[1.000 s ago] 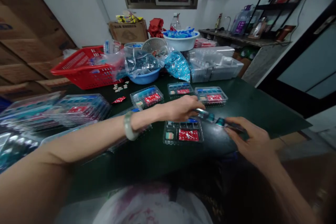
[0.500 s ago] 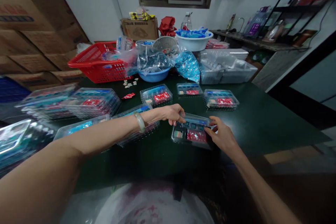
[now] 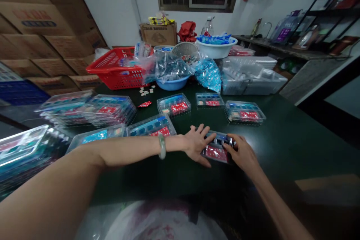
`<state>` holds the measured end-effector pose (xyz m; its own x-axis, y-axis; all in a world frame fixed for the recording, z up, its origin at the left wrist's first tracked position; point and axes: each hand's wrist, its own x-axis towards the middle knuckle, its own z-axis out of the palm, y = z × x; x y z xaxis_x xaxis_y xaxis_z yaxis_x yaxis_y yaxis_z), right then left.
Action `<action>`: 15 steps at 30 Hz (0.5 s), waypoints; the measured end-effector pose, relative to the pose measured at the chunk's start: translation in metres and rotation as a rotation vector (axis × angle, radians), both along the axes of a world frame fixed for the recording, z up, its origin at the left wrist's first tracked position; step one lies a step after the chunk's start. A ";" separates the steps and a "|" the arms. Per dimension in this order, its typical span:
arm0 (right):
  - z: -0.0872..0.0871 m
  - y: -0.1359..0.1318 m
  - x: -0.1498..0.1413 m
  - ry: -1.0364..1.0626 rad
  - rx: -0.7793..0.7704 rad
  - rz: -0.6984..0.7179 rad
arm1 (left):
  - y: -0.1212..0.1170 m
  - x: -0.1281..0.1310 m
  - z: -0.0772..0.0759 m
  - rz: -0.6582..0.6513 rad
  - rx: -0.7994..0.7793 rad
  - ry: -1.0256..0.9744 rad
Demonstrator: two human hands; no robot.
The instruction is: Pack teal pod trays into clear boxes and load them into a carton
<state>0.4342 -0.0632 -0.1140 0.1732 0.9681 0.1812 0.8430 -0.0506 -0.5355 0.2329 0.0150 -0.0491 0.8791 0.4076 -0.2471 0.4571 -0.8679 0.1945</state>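
My left hand [image 3: 197, 144] has its fingers spread and lies over the left end of a clear plastic case [image 3: 216, 153], hiding that end. Dark blue compartments and a red packet with white marks show inside this case. The thumb and fingers of my right hand [image 3: 242, 153] grip its right edge. Just beyond my hands sit similar filled cases: one at the right [image 3: 245, 112], a smaller-looking one [image 3: 209, 99], and one further left [image 3: 173, 105]. Another case [image 3: 152, 125] lies behind my left wrist, which wears a pale green bangle [image 3: 162, 146].
Stacked cases [image 3: 108, 110] fill the left of the dark green table [image 3: 281, 150]. A loose red packet [image 3: 145, 104] and small pale pieces [image 3: 146, 90] lie near the red basket [image 3: 120, 71]. Basins, bags and a clear bin [image 3: 253, 80] line the back.
My left hand has gone from bent fingers at the case's upper left corner to spread fingers over its left end. My right hand stays at the right edge. The view has shifted slightly.
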 end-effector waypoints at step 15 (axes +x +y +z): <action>0.001 -0.021 0.025 0.699 0.083 -0.266 | 0.004 0.002 0.036 0.098 0.233 -0.158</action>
